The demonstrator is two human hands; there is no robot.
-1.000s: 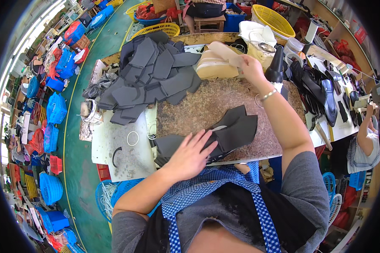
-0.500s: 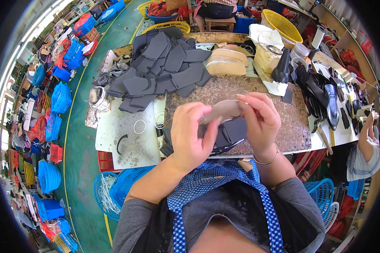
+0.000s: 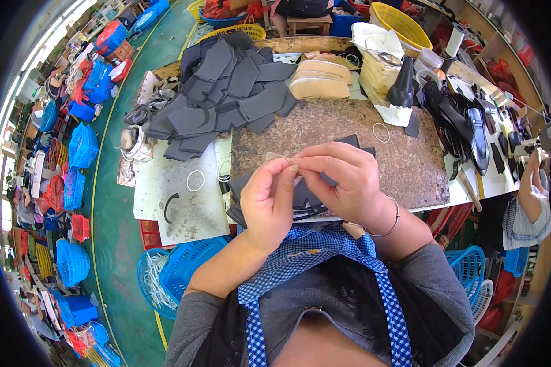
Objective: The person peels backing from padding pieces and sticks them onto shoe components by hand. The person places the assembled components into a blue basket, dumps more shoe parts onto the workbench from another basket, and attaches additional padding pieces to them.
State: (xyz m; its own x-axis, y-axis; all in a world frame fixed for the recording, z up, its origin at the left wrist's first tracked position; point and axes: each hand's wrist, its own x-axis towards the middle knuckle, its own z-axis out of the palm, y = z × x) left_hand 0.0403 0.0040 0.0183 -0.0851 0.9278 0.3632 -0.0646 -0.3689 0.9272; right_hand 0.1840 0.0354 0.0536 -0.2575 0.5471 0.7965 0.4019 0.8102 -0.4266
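Observation:
My left hand (image 3: pixel 266 205) and my right hand (image 3: pixel 343 180) meet above the near middle of the work board. Fingertips of both pinch a thin pale curved piece (image 3: pixel 278 156); only a sliver of its edge shows, and the fingers hide the rest. Beneath the hands lie several dark grey cut pieces (image 3: pixel 306 197), partly covered by my fingers. A thin white ring (image 3: pixel 381 133) rests on the brown worn board (image 3: pixel 410 168), beyond my right hand.
A large heap of dark grey flat pieces (image 3: pixel 226 82) covers the back left. Beige curved pieces (image 3: pixel 321 84) stand stacked beside it. Another white ring (image 3: pixel 195 180) and a black curved strip (image 3: pixel 170 207) lie on the white sheet (image 3: pixel 196 223). Black shoes (image 3: pixel 476 137) are at right.
My hands have drawn together, the right one moving left. The pale piece, broadly visible before, now shows only as a thin edge. The ring beyond my right hand has come into sight.

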